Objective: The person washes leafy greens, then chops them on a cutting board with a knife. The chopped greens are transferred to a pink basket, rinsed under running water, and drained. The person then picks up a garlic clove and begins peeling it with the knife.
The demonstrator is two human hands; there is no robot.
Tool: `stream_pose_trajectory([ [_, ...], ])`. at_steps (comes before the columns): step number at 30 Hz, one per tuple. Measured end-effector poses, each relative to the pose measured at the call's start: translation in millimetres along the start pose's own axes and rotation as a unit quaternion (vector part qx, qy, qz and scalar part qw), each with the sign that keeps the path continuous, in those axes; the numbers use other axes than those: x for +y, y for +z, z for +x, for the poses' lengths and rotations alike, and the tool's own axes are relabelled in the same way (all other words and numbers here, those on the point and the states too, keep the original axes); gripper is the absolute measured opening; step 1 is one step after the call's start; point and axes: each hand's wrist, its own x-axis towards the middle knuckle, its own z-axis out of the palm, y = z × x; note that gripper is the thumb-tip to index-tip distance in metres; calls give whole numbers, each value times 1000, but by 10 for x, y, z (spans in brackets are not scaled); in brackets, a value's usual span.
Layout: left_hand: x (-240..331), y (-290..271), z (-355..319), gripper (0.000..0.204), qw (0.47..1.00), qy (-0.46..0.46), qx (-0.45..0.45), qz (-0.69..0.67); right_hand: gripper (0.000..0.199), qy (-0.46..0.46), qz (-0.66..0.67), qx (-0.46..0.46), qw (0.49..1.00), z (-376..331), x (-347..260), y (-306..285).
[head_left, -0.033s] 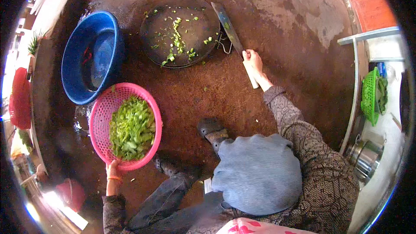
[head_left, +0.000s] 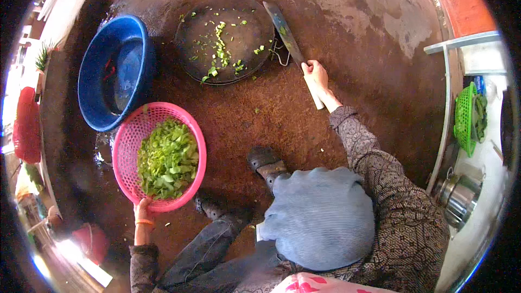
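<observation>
Nothing has shifted since the earlier frame: our right hand (head_left: 316,78) stays closed on the cleaver (head_left: 288,38) at one o'clock beside the round chopping board (head_left: 225,38), while our left hand (head_left: 143,209) grips the pink basket (head_left: 126,154) of chopped greens (head_left: 167,158) at eight o'clock, near the blue basin (head_left: 89,76).

Rough brown concrete floor (head_left: 347,32), damp patches; bright daylight at left edge; metal shelf frame (head_left: 461,43) right.

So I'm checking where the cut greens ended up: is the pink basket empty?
No, the pink basket, held at its rim by the left hand, is filled with chopped green leaves.
</observation>
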Motion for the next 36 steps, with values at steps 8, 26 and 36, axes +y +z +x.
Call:
stream_pose_trajectory([
  [8,451,1336,-494,75,995,62,73,-40,43,-22,-31,-120,992,93,-200,-154],
  [26,736,1922,-768,62,996,37,66,-52,87,-405,-81,-35,910,502,-2240,984],
  [36,913,2009,-908,59,996,38,70,-28,73,-525,-61,-233,816,655,-2538,1273],
])
